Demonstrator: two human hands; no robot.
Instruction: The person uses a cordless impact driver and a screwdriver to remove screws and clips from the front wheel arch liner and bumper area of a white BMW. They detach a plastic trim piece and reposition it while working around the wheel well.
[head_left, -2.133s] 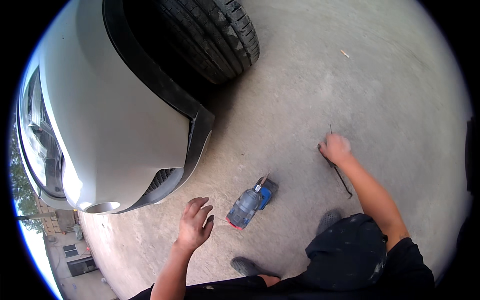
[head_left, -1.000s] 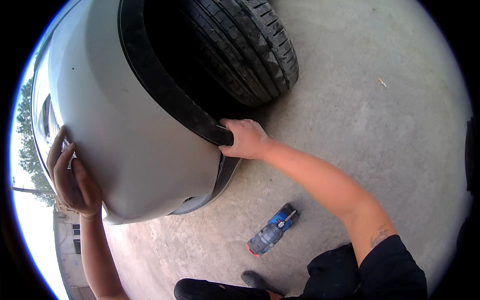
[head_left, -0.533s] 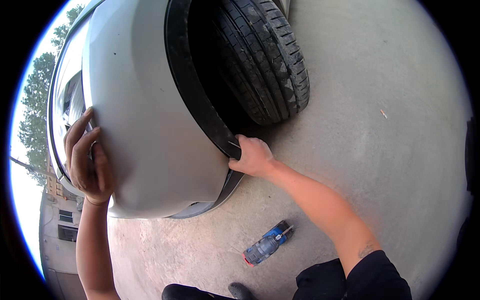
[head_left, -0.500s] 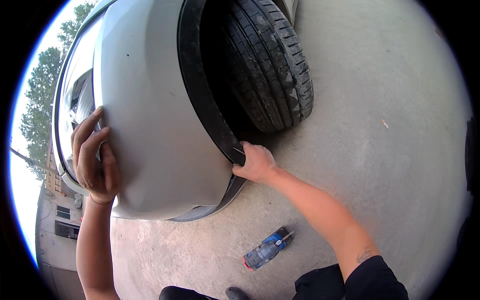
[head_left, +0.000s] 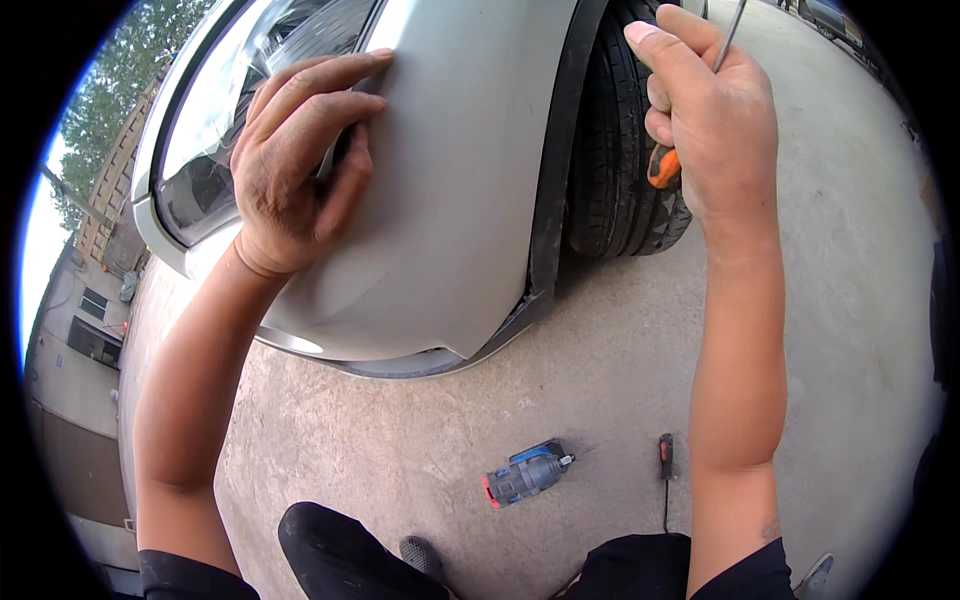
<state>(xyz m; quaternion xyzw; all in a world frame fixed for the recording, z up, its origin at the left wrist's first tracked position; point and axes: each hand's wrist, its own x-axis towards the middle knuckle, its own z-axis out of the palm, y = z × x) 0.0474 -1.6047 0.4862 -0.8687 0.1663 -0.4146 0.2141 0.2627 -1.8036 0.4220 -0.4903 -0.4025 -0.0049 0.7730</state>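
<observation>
My left hand [head_left: 290,170] rests on the silver bumper [head_left: 430,230] near the headlight [head_left: 195,180], its fingers apart and curved. My right hand [head_left: 710,140] is closed round a screwdriver with an orange and black handle [head_left: 664,170]; its thin metal shaft [head_left: 734,25] points up. That hand is raised in front of the tyre [head_left: 600,200], right of the black wheel-arch trim [head_left: 550,210]. Below on the concrete lie a blue and grey power tool [head_left: 522,480] with a red base and a second screwdriver [head_left: 666,455] with a red and black handle.
My knees and feet [head_left: 420,550] are at the lower edge, near the tools on the ground [head_left: 380,440]. A building [head_left: 75,340] and trees [head_left: 120,100] stand beyond the car on the left. A dark vehicle [head_left: 830,20] is in the distance at top right.
My right hand has left the wheel-arch trim and risen, now holding a screwdriver. My left hand has shifted up and right in view. The second screwdriver has appeared on the ground.
</observation>
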